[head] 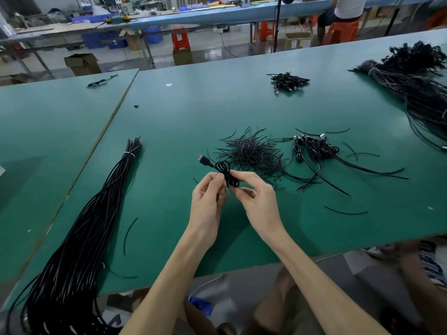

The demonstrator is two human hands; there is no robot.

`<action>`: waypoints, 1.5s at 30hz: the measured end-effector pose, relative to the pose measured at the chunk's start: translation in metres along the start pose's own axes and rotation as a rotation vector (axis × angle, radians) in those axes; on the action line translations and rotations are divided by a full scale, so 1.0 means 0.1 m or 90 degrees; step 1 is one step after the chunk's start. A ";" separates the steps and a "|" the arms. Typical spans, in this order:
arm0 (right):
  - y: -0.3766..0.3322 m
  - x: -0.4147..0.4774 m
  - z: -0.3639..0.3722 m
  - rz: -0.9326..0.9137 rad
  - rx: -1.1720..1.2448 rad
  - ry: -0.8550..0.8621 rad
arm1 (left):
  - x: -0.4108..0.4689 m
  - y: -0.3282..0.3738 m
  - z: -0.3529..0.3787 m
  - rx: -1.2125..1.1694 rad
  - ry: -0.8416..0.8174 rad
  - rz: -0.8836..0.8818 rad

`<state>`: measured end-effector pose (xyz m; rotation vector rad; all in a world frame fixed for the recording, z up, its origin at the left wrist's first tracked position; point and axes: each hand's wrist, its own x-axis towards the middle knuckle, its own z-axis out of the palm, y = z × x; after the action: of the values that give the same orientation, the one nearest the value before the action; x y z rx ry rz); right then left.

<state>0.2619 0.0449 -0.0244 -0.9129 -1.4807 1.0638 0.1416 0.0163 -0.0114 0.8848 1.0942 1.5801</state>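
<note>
Hands first, held just above the green table: left hand and right hand both pinch one small coiled cable. It is thin, black and glossy, looped tight, with its plug poking out up-left. I judge the coil wound and its waist tie not yet finished. Beyond lies a bristly heap of wire ties. To its right are a few bundled cables, done. At left, a long sheaf of straight cables waits. Farther off sits another small pile.
</note>
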 end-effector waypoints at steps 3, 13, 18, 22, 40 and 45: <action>0.02 0.00 -0.02 -0.023 -0.100 0.050 | -0.02 0.02 -0.07 -0.017 -0.083 -0.002; 0.00 -0.07 0.05 0.002 -0.080 -0.081 | 0.09 0.45 -0.38 0.299 -0.234 0.057; -0.02 -0.07 0.02 0.082 0.018 -0.197 | 0.02 0.57 -0.40 0.468 -0.297 0.138; -0.04 -0.06 0.00 0.093 0.079 -0.229 | -0.03 0.52 -0.31 0.561 -0.320 0.235; -0.07 0.00 -0.07 0.098 0.079 -0.194 | -0.03 0.22 -0.48 0.725 -0.293 0.336; -0.11 0.01 -0.05 0.013 0.013 -0.213 | -0.03 0.10 -0.45 0.631 -0.210 0.287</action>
<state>0.2669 0.0431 -0.0128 -0.7625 -1.7325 1.2913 0.0975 0.0020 -0.0166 2.0841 1.5042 1.0909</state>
